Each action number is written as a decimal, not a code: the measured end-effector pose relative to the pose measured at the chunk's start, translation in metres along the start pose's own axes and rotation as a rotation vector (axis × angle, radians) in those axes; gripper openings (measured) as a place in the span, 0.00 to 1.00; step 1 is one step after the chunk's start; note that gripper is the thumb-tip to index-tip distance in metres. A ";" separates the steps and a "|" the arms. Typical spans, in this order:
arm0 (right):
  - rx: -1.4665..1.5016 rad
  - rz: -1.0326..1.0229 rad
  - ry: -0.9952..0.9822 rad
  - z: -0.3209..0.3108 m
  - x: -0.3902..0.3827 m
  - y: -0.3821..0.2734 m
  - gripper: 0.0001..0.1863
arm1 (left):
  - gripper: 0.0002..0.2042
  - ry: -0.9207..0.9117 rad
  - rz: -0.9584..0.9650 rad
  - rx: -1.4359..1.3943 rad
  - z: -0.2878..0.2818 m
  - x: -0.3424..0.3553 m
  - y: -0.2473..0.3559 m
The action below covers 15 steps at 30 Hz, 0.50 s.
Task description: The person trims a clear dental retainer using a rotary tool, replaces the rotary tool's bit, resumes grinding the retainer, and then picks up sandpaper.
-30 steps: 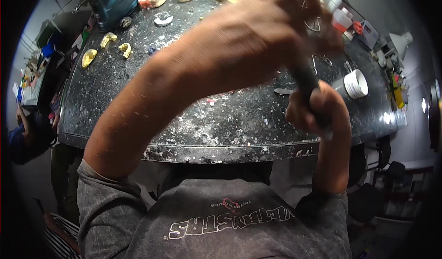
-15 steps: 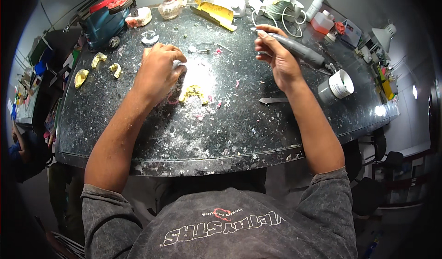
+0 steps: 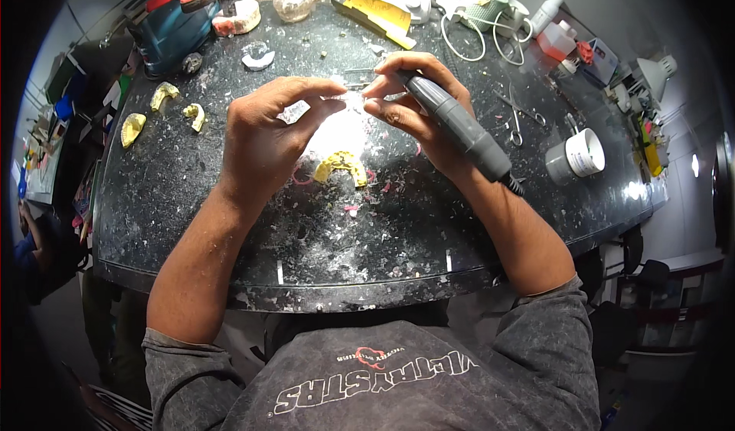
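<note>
Gripped gray handpiece [image 3: 461,130] in my right hand [image 3: 429,134], forearm [image 3: 514,228] angled inward; my left hand [image 3: 264,128] arched opposite, fingertips [image 3: 333,86] near the right's, couldn't tell whether pinching anything.

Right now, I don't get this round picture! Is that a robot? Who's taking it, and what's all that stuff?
No robot here: those are a person's own bare hands. A wide camera worn on their head looks down, so straight edges look bent and their shirt shows at the bottom.

The right hand holds a dark grey tool shaped like a fat pen. The left hand has its fingertips close to the right one's; the light there is too bright to tell what is between them.

On the dark, speckled table lies a yellow arch-shaped piece. More yellow pieces lie to the left, and a white-rimmed tub is on the right.
</note>
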State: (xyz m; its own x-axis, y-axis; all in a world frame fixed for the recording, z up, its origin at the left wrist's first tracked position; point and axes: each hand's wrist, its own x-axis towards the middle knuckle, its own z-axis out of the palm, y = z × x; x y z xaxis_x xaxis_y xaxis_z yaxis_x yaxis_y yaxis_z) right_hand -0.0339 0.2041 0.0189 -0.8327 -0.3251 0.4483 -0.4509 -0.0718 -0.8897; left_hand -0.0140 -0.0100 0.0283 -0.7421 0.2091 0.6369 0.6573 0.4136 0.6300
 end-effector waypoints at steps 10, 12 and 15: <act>-0.360 -0.526 0.094 0.004 -0.011 -0.012 0.20 | 0.08 0.048 -0.408 -0.309 0.003 -0.001 0.013; -0.434 -0.598 0.151 0.009 -0.013 -0.013 0.17 | 0.10 0.017 -0.371 -0.557 0.006 -0.002 0.018; -0.533 -0.736 0.091 0.010 -0.013 -0.013 0.17 | 0.11 0.035 -0.567 -0.925 0.013 -0.008 0.023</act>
State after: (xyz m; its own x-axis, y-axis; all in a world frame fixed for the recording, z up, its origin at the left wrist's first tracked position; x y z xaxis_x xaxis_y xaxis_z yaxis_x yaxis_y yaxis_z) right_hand -0.0138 0.1996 0.0240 -0.2881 -0.2925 0.9118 -0.9482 0.2204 -0.2289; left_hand 0.0053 0.0094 0.0324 -0.9745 0.1661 0.1509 0.0759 -0.3889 0.9181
